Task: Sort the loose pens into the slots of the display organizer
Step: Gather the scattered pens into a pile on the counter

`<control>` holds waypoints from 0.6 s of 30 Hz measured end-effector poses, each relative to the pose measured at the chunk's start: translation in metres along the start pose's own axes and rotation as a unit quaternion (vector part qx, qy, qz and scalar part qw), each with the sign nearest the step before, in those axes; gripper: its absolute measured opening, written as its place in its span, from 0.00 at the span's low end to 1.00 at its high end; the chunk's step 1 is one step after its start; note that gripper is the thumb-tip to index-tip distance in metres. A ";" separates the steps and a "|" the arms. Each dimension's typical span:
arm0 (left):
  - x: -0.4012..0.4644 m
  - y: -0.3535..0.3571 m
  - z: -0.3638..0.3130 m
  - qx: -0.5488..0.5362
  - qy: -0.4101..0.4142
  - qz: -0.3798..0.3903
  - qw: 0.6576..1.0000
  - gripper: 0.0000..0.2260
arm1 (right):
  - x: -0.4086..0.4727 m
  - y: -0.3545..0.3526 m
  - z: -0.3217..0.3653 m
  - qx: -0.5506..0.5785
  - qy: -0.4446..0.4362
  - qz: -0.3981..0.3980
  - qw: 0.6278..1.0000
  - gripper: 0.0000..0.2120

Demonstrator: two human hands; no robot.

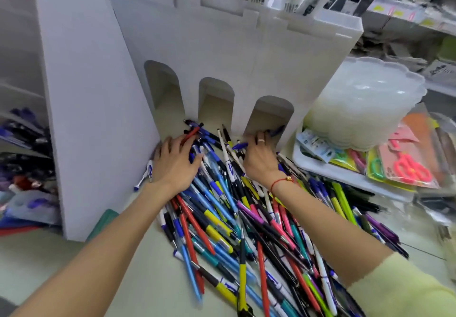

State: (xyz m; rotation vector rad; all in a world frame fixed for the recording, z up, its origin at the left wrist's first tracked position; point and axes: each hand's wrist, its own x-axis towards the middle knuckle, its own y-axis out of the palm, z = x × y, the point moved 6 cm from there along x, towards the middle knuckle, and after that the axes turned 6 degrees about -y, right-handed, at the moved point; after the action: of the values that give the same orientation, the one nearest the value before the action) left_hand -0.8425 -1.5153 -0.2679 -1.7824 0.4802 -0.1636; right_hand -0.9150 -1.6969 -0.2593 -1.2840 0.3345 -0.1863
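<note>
A big heap of loose pens [246, 223] in many colours covers the table in front of me. Behind it stands the white display organizer [222, 53] with three arched slots along its base. My left hand [176, 161] lies on the far left of the heap with fingers spread over the pens, a red pen [190, 135] under its fingertips. My right hand [259, 156] reaches toward the rightmost arch [271, 117], its fingers curled round a dark blue pen [276, 130]; another blue pen [239, 146] lies by its thumb.
A tall white shelf unit [86, 109] stands at the left, holding packed pens. To the right sit a stack of translucent plastic lids [370, 109] and a tray [350, 176] with packaged scissors [412, 168]. Store shelves run behind.
</note>
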 end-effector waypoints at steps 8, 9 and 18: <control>-0.029 0.008 -0.015 -0.028 0.006 0.024 0.999 0.23 | -0.028 0.007 0.023 -0.085 -0.045 -0.011 0.995 0.25; -0.032 0.009 -0.016 -0.026 0.011 0.031 0.999 0.23 | -0.031 0.007 0.022 -0.083 -0.057 -0.010 0.995 0.24; -0.050 -0.007 -0.013 -0.089 0.022 0.011 0.996 0.19 | -0.051 -0.012 0.023 -0.025 -0.071 0.001 0.997 0.22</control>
State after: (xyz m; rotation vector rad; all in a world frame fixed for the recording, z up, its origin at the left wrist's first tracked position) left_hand -0.8905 -1.5049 -0.2507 -1.9505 0.5614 -0.1481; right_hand -0.9545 -1.6635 -0.2349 -1.3395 0.2187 -0.0846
